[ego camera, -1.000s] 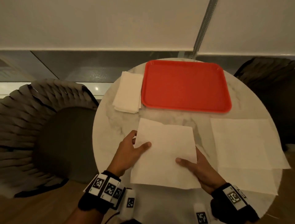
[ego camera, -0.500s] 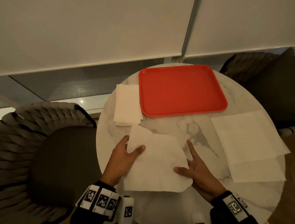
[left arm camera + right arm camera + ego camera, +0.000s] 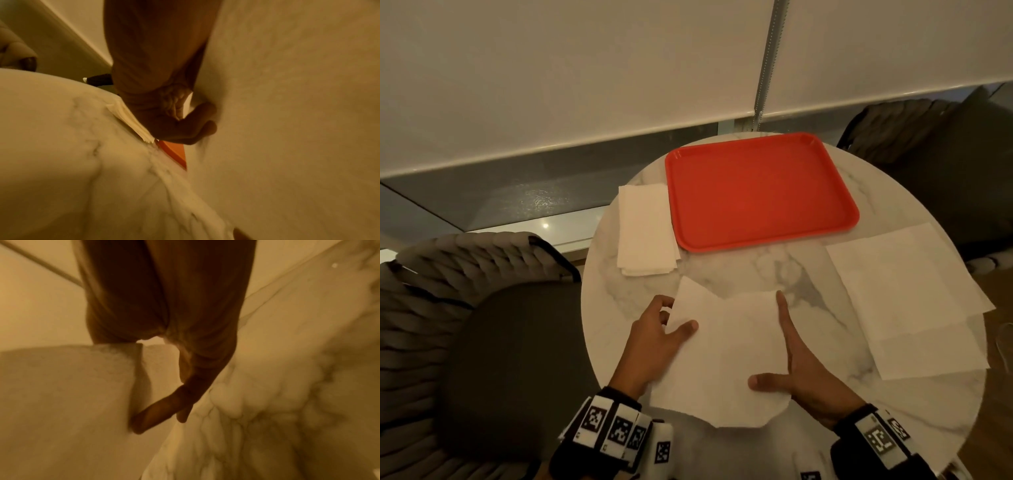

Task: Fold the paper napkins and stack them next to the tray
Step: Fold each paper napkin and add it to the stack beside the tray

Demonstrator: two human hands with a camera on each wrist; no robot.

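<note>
A white paper napkin (image 3: 729,349) hangs bowed just above the near middle of the round marble table (image 3: 756,270). My left hand (image 3: 678,315) pinches its left edge, thumb on top and fingers beneath. My right hand (image 3: 767,337) holds the right edge, with the thumb on top and the index finger stretched straight along the edge. In the left wrist view the left hand's curled fingers (image 3: 185,116) press into the napkin (image 3: 287,113). An empty red tray (image 3: 760,192) lies at the back. A stack of folded napkins (image 3: 645,229) lies against its left side.
Two or more unfolded napkins (image 3: 907,284) lie overlapped on the table's right side, reaching its edge. A dark woven chair (image 3: 465,308) stands to the left of the table and another (image 3: 928,154) at the back right. Bare marble lies between the tray and the held napkin.
The napkin has gone from flat to bowed, its far edge sagging in the middle. My right hand's fingers came out from under it and the index now lies along its right edge.
</note>
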